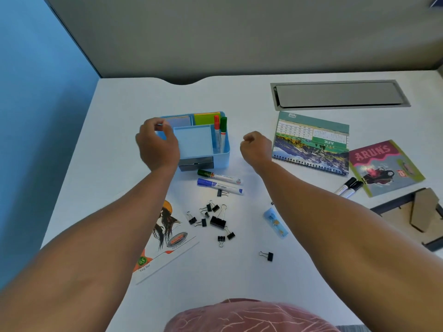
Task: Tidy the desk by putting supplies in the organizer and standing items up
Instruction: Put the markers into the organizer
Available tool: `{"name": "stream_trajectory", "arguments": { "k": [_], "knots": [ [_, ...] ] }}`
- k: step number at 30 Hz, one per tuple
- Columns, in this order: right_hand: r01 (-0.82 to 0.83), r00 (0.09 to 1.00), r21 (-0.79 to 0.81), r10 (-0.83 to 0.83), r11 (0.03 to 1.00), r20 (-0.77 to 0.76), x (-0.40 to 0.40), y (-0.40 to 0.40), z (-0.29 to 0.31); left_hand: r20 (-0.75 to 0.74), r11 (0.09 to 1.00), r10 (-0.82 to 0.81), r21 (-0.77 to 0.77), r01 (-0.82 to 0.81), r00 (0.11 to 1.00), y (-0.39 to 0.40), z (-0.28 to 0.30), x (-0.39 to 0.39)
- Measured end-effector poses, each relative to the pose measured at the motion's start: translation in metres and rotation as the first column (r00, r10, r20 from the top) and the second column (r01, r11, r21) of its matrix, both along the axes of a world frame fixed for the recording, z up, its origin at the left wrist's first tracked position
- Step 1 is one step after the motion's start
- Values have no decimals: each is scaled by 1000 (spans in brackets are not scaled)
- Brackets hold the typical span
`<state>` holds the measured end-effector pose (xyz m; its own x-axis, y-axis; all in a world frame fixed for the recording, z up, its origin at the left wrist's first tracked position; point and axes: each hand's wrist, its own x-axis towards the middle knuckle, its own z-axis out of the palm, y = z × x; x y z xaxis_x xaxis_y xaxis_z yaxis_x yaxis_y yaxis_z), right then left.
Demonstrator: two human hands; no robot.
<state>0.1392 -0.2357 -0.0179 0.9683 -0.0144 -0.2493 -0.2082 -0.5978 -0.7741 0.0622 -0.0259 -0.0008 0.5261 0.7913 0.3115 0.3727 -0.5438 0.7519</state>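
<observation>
Both hands are hovering at the blue organizer (220, 149), the left hand (157, 146) curling over its left wall and the right hand (256, 147) loosely fisted and holding nothing just to its right.

Whether the left hand's fingers are actually gripping the organizer's wall cannot be told, since the hand is hiding that edge. Inside the organizer a red marker (217, 133) and a green marker (223, 134) are standing upright in the right compartment, with sticky notes (206, 118) sitting at the back. Just in front of the organizer, two more markers (219, 180) are lying flat on the white desk (239, 271), and black binder clips (217, 221) are lying scattered nearer still. Right of the organizer a desk calendar (311, 142) is lying flat, with a pink card (383, 167) beyond it.
</observation>
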Motion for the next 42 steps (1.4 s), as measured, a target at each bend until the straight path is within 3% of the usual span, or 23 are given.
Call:
{"name": "stream_trajectory", "arguments": {
  "k": [3, 6, 11, 16, 21, 24, 28, 30, 35, 39, 42],
  "knots": [
    [-164, 985, -118, 156, 979, -72, -15, -7, -13, 23, 998, 64, 1, -64, 998, 10, -14, -24],
    [-424, 905, -284, 395, 860, -157, -28, -11, -19, -5, 996, 89, -11, -89, 996, 7, -26, -48],
    [-605, 794, -360, 574, 710, -202, -41, -9, -25, -130, 989, 51, -132, -68, 990, -16, -46, -74],
    [-649, 740, -462, 642, 604, -200, -49, -8, -28, -177, 970, 45, -226, -85, 983, -46, -50, -80],
    [-661, 711, -525, 671, 537, -209, -54, -9, -25, -350, 909, -127, -416, -32, 928, -63, -60, -76],
    [-721, 638, -548, 715, 423, -287, -54, -10, -20, -455, 870, -254, -493, -4, 854, -71, -61, -69],
    [-807, 555, -483, 716, 340, -424, -50, -12, -16, -482, 846, -317, -533, 14, 817, -80, -64, -62],
    [-814, 558, -456, 704, 361, -440, -50, -13, -16, -488, 847, -337, -530, 34, 805, -84, -62, -60],
    [-717, 685, -432, 669, 547, -289, -56, -5, -23, -472, 821, -400, -565, 79, 785, -86, -62, -59],
    [-703, 700, -428, 660, 568, -274, -62, 2, -25, -478, 808, -453, -576, 121, 752, -87, -58, -56],
    [-687, 718, -436, 635, 581, -286, -64, 3, -21, -497, 782, -436, -622, 43, 750, -88, -55, -48]
  ]
}}
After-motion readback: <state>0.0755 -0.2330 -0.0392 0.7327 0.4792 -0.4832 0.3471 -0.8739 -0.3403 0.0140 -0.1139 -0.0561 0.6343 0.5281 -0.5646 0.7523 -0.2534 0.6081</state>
